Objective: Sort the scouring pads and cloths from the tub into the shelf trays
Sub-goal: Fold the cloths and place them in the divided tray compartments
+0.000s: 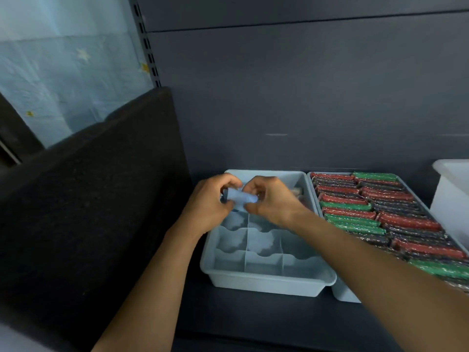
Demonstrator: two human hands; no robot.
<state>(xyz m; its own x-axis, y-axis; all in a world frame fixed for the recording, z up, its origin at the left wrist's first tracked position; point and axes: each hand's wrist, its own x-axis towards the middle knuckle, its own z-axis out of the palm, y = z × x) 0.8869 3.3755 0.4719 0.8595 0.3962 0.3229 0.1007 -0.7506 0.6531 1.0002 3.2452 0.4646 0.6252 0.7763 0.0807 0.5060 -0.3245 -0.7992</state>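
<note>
A rolled light-blue cloth point(241, 197) is held over the back half of a pale divided tray point(266, 282) on the dark shelf. My left hand point(208, 204) grips the roll's left end and my right hand point(271, 199) pinches its right end. The tray's near compartments hold nothing that shows. A pinkish rolled item point(297, 192) lies in the tray's far right corner, partly hidden by my right hand. To the right, a second tray point(341, 294) is packed with red, green and dark scouring pads point(380, 214) standing in rows.
A white tub point(449, 199) stands at the right edge, behind the pad tray. A tall dark panel point(96, 199) closes off the shelf on the left. The grey back wall point(304, 97) rises behind the trays.
</note>
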